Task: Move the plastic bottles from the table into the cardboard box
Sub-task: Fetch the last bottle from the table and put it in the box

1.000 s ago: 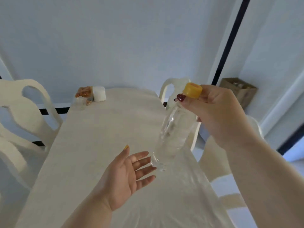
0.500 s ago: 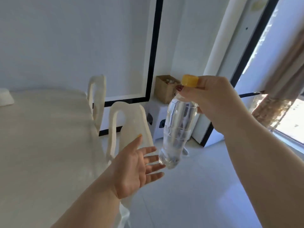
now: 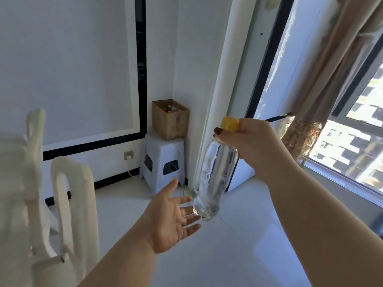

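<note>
A clear plastic bottle (image 3: 216, 175) with a yellow cap hangs in the air, its base tilted toward the lower left. My right hand (image 3: 255, 148) grips it at the neck, just under the cap. My left hand (image 3: 172, 216) is open, palm up, fingers spread close to the bottle's base; whether they touch it is unclear. The cardboard box (image 3: 170, 119) stands on a white plastic stool (image 3: 162, 160) in the room's corner, well beyond both hands. Several bottle tops show inside the box.
Two white plastic chairs (image 3: 68, 195) stand at the left, blurred. A white tiled floor (image 3: 238, 245) spreads between me and the stool. A window (image 3: 356, 131) with a beige curtain (image 3: 319, 83) fills the right side. The table is out of view.
The view has swung right, away from the table, toward the corner with the box. Both hands keep their pose, with the bottle still held by the right hand.
</note>
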`<action>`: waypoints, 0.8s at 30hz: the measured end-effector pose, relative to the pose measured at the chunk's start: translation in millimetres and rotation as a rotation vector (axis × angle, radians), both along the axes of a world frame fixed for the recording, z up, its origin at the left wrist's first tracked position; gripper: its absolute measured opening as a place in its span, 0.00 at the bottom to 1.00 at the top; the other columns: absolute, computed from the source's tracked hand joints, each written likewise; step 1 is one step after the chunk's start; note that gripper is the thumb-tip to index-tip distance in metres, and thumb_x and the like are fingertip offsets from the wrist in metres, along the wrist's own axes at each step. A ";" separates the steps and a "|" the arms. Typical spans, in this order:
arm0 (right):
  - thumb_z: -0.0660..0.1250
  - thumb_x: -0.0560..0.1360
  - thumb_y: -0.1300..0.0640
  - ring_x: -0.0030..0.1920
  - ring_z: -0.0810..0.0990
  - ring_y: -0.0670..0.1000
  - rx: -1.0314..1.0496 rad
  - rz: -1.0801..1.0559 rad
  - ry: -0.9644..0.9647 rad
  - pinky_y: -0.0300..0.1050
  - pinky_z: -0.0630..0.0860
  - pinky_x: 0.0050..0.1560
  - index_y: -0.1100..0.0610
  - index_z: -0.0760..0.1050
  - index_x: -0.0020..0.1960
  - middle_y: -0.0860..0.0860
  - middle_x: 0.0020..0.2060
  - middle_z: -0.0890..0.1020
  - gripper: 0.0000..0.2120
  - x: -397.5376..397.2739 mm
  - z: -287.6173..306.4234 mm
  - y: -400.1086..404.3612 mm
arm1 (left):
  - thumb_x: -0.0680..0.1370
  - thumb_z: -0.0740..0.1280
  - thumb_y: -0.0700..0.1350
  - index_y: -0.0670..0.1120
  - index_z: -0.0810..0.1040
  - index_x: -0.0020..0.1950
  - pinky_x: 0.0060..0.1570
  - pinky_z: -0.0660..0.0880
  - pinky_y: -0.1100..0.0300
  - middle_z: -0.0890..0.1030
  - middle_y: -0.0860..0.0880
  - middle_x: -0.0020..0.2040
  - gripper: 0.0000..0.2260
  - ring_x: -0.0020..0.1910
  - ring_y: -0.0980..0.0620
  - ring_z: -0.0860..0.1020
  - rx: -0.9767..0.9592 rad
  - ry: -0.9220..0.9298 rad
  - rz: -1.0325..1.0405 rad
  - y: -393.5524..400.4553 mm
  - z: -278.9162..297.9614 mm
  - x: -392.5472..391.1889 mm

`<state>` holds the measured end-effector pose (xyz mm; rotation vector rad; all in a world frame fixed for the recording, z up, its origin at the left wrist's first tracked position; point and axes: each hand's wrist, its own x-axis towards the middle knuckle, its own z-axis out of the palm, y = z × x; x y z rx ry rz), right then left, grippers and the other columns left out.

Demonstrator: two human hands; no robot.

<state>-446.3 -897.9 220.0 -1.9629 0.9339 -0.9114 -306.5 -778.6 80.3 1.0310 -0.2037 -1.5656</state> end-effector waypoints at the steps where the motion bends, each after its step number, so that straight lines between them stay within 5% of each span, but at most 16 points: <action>1: 0.73 0.71 0.49 0.23 0.70 0.44 -0.014 -0.001 0.014 0.38 0.71 0.25 0.61 0.83 0.47 0.52 0.27 0.77 0.15 6.2 -2.2 -17.1 | 0.78 0.58 0.67 0.42 0.70 0.71 0.67 0.72 0.42 0.80 0.37 0.64 0.33 0.64 0.39 0.79 0.009 -0.002 -0.003 -20.2 -1.6 6.1; 4: 0.72 0.72 0.50 0.27 0.67 0.44 -0.004 0.003 0.038 0.41 0.74 0.28 0.67 0.79 0.51 0.58 0.28 0.73 0.20 27.2 -4.6 -76.7 | 0.77 0.59 0.67 0.42 0.74 0.66 0.65 0.73 0.43 0.83 0.37 0.61 0.31 0.63 0.38 0.79 0.038 -0.009 -0.032 -86.6 -4.7 24.8; 6: 0.72 0.72 0.50 0.25 0.63 0.45 0.022 0.013 0.022 0.37 0.65 0.25 0.69 0.77 0.51 0.52 0.25 0.67 0.21 41.3 -4.5 -115.6 | 0.77 0.59 0.67 0.42 0.75 0.66 0.65 0.73 0.43 0.83 0.38 0.61 0.32 0.62 0.39 0.80 0.041 -0.014 -0.046 -127.1 -3.7 38.0; 13: 0.74 0.69 0.46 0.26 0.69 0.43 -0.012 0.021 0.010 0.32 0.67 0.25 0.61 0.81 0.46 0.48 0.28 0.74 0.18 97.3 -3.6 -247.8 | 0.77 0.59 0.68 0.42 0.72 0.70 0.62 0.73 0.45 0.78 0.39 0.68 0.34 0.68 0.39 0.76 0.054 0.006 -0.024 -251.6 -0.8 95.8; 18: 0.75 0.69 0.46 0.24 0.68 0.43 -0.001 0.088 0.014 0.33 0.65 0.24 0.51 0.83 0.41 0.46 0.26 0.74 0.08 150.7 -5.2 -344.9 | 0.78 0.58 0.66 0.41 0.71 0.70 0.52 0.75 0.46 0.77 0.36 0.68 0.33 0.58 0.38 0.77 0.048 0.011 0.048 -340.7 3.0 138.2; 24: 0.72 0.69 0.46 0.30 0.69 0.47 -0.072 0.179 0.063 0.41 0.67 0.32 0.62 0.80 0.46 0.51 0.29 0.74 0.19 233.2 0.6 -466.4 | 0.77 0.60 0.66 0.41 0.67 0.74 0.58 0.74 0.42 0.73 0.35 0.69 0.36 0.63 0.38 0.78 0.011 0.095 0.211 -447.5 -0.2 204.0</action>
